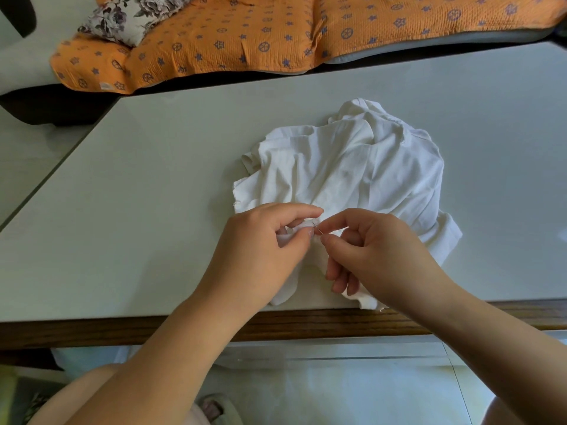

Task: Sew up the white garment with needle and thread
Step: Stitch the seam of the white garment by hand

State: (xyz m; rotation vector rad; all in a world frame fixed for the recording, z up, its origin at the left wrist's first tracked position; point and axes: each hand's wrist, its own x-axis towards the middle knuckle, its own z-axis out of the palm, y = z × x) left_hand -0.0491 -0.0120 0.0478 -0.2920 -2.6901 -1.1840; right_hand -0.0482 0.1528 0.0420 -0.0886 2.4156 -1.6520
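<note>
A crumpled white garment [346, 167] lies on the pale table [138, 210], its near edge reaching the table's front rim. My left hand [264, 250] pinches a small fold of the garment between thumb and forefinger. My right hand [377, 253] pinches a thin metal needle [317, 229] whose tip meets that fold right beside my left fingertips. The thread is too fine to make out.
The table has a dark wooden front edge [306, 325]. Behind it stands a sofa with an orange patterned cover [245, 35] and a floral cushion [122, 19]. Pale tiled floor [352, 388] shows below the table.
</note>
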